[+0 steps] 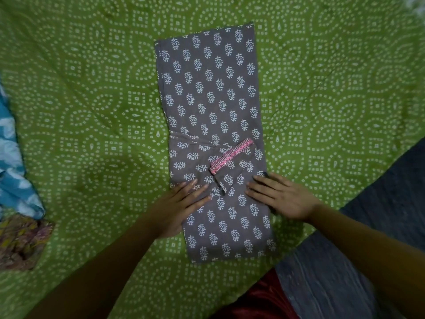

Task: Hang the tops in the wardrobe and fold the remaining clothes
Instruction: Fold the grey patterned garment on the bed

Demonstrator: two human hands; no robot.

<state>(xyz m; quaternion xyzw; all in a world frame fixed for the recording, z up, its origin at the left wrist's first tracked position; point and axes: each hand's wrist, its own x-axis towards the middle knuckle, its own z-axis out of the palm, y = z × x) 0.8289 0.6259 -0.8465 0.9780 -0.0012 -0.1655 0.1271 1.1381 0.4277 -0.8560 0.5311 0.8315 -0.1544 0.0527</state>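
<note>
Grey leaf-printed cotton garment (213,125), folded to long strip, lies mid green dotted bedsheet (87,93), pink-trimmed sleeve (232,155) tucked on top. Your left hand (181,208) and right hand (282,199) press flat on near end, fingers straight, grasping nothing. Blue tie-dye cloth (11,162) at sheet's left edge.

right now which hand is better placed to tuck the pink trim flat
Right hand, probably. Its fingertips lie on the grey printed garment just below the pink trim, on the side where it sticks out. The left hand rests flat further from it.
</note>
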